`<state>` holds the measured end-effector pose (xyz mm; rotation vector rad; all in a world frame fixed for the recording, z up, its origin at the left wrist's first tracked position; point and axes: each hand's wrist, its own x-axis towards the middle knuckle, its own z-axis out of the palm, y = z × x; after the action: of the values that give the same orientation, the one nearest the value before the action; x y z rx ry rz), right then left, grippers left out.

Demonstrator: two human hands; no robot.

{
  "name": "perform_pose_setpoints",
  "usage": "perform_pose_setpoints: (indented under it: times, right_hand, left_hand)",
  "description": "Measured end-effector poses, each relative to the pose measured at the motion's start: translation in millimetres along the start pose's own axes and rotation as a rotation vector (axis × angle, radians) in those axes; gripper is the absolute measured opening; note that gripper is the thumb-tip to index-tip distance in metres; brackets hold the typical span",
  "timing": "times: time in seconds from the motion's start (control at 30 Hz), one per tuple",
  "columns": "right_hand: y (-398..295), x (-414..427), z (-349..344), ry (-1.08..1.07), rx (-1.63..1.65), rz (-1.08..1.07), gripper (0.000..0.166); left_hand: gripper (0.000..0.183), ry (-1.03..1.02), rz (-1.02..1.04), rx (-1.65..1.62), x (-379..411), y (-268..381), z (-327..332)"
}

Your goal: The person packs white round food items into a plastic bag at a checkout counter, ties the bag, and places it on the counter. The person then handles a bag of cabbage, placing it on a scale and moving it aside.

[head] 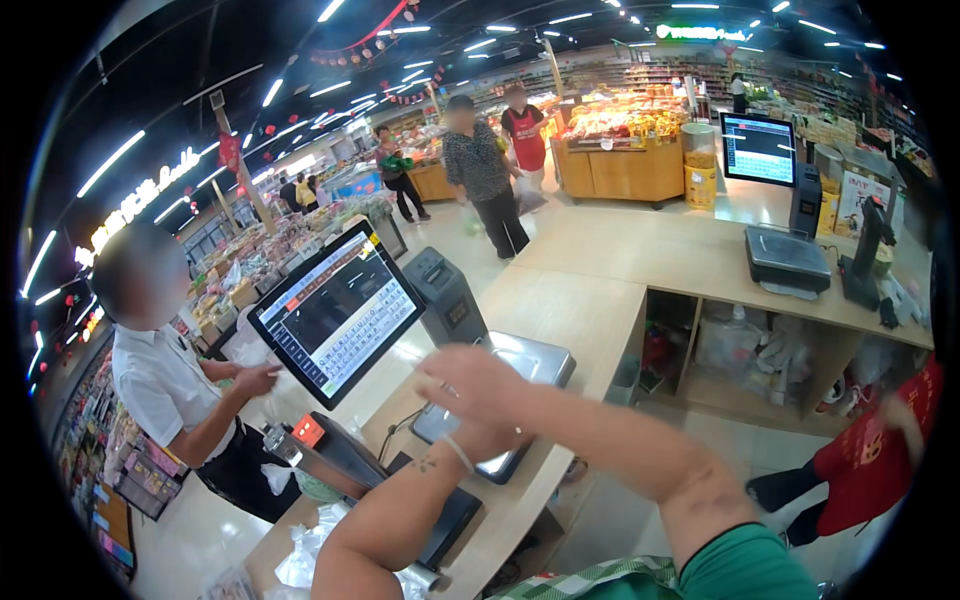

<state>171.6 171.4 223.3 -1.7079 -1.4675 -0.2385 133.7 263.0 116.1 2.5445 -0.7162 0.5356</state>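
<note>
My right hand [469,382] and my left hand [491,437] meet above a flat metal-topped weighing scale [529,352] on the wooden counter. The right lies across the left and hides part of it. A band circles my left wrist. Both hands are a little blurred, and I cannot make out anything held in them. Just left of them stands a touchscreen monitor [337,315] showing a keyboard layout. Behind the scale is a dark grey printer-like box [446,296]. A small device with a lit red display [306,430] is below the monitor.
Across the counter stands a person in a white shirt [154,390]. White plastic bags [304,555] lie at the near left edge. On the right are a second scale [786,259], a second monitor [757,148] and a person in a red apron [874,465]. Shoppers stand beyond.
</note>
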Motion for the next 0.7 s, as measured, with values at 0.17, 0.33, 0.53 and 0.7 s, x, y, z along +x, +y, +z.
perform_pose_setpoints:
  times: [0.17,0.33,0.53,0.7]
  right_hand:
    - [59.2,-87.1,50.4,-0.383,0.288,0.417,0.045]
    - [58.2,-89.3,51.9,-0.37,0.378,0.438,0.046]
    - [63.8,-94.6,64.4,-0.225,0.386,0.386,0.045]
    - [59.5,-88.8,64.6,-0.184,0.244,0.36,0.038]
  left_hand:
    - [0.041,-0.773,-0.181,0.213,7.2,15.4,-1.0]
    - [0.041,-0.943,-0.184,-0.001,-0.1,8.5,6.8]
    - [0.041,-0.898,-0.158,-0.047,6.6,7.4,6.1]
    - [0.041,-0.845,-0.139,-0.045,-0.3,8.6,-2.9]
